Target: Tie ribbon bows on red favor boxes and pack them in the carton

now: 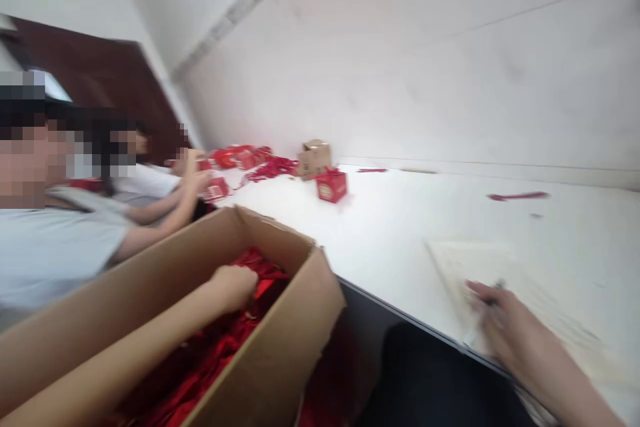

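Note:
My left hand (pixel 233 285) reaches down into a long cardboard box (pixel 300 310). Its fingers are curled in at the shiny red foil-like material (pixel 220 353) that lies loosely inside; the fingertips are partly hidden there. Over the white table, my right hand (pixel 505 320) is closed around a pen (pixel 493 303), blurred by motion. Under that hand lies a pale sheet of paper (pixel 465 257), its writing too blurred to read.
A red gift box (pixel 331 185) stands on the table (pixel 390 233) before a small brown carton (pixel 314 159). Red ribbons (pixel 273 168) are heaped farther left, with a single red strip (pixel 520 196) at right. Co-workers (pixel 60 240) sit along the left; a pale wall rises behind.

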Tool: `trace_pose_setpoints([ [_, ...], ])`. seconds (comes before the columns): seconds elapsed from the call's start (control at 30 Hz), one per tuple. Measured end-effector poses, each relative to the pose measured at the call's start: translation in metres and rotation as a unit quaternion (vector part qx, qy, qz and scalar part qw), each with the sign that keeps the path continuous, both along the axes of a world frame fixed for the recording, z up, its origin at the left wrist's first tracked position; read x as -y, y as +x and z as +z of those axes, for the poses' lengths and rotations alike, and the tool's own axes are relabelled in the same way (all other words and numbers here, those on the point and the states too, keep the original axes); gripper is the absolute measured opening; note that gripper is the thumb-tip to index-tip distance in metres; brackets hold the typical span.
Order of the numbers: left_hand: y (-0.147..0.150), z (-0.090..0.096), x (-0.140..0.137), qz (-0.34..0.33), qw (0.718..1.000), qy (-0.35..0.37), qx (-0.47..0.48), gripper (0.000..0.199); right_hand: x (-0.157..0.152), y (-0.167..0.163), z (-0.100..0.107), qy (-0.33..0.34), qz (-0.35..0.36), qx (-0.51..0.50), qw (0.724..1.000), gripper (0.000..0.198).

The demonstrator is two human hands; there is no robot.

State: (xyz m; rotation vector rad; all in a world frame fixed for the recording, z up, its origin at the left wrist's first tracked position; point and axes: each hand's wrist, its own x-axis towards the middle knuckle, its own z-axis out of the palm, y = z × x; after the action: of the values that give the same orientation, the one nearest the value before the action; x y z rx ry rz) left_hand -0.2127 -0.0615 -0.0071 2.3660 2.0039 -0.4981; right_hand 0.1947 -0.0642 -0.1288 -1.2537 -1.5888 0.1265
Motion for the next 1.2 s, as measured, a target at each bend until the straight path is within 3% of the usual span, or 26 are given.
trace_pose_setpoints([
  [0.07, 0.022, 0.027, -0.017, -0.034, 0.982, 0.12, -0.145, 0.026, 0.012, 0.007, 0.008, -0.039, -0.003, 0.009, 0.999, 0.036],
  [0.1, 0.037, 0.039, -0.024, -0.056, 0.968, 0.175, -0.173, 0.032, 0.016, 0.007, 0.013, -0.037, -0.027, -0.025, 0.999, 0.031],
  [0.2, 0.096, 0.058, -0.03, -0.167, 0.946, 0.247, -0.126, 0.037, 0.022, 0.005, 0.025, -0.005, -0.111, -0.184, 0.977, 0.026],
  [0.3, 0.16, 0.048, -0.023, -0.309, 0.938, 0.158, -0.003, 0.033, 0.026, 0.015, 0.031, 0.047, -0.107, -0.304, 0.946, 0.027],
  [0.4, 0.209, 0.023, -0.02, -0.418, 0.905, 0.011, 0.073, 0.029, 0.029, 0.039, 0.03, 0.068, -0.091, -0.337, 0.935, 0.034],
  [0.47, 0.227, 0.003, -0.027, -0.461, 0.881, -0.045, 0.095, 0.034, 0.03, 0.055, 0.028, 0.047, -0.097, -0.34, 0.934, 0.041],
  [0.57, 0.234, -0.031, -0.044, -0.507, 0.851, -0.081, 0.111, 0.058, 0.032, 0.068, 0.027, -0.026, -0.11, -0.343, 0.933, 0.044],
  [0.63, 0.23, -0.051, -0.052, -0.523, 0.839, -0.097, 0.119, 0.066, 0.034, 0.065, 0.028, -0.058, -0.125, -0.307, 0.942, 0.036],
  [0.73, 0.225, -0.068, -0.055, -0.518, 0.841, -0.094, 0.12, 0.07, 0.038, 0.052, 0.035, -0.018, -0.194, -0.229, 0.954, 0.028],
  [0.83, 0.225, -0.07, -0.052, -0.508, 0.847, -0.095, 0.126, 0.071, 0.041, 0.039, 0.04, 0.005, -0.189, -0.192, 0.963, 0.026],
  [0.97, 0.227, -0.067, -0.054, -0.507, 0.844, -0.103, 0.143, 0.07, 0.037, 0.037, 0.037, -0.116, -0.103, -0.139, 0.978, 0.034],
  [1.07, 0.228, -0.066, -0.054, -0.51, 0.842, -0.098, 0.147, 0.068, 0.033, 0.041, 0.033, -0.174, -0.127, -0.138, 0.967, 0.039],
  [1.2, 0.228, -0.065, -0.053, -0.508, 0.844, -0.102, 0.135, 0.068, 0.033, 0.042, 0.033, -0.188, -0.142, -0.139, 0.962, 0.034],
])
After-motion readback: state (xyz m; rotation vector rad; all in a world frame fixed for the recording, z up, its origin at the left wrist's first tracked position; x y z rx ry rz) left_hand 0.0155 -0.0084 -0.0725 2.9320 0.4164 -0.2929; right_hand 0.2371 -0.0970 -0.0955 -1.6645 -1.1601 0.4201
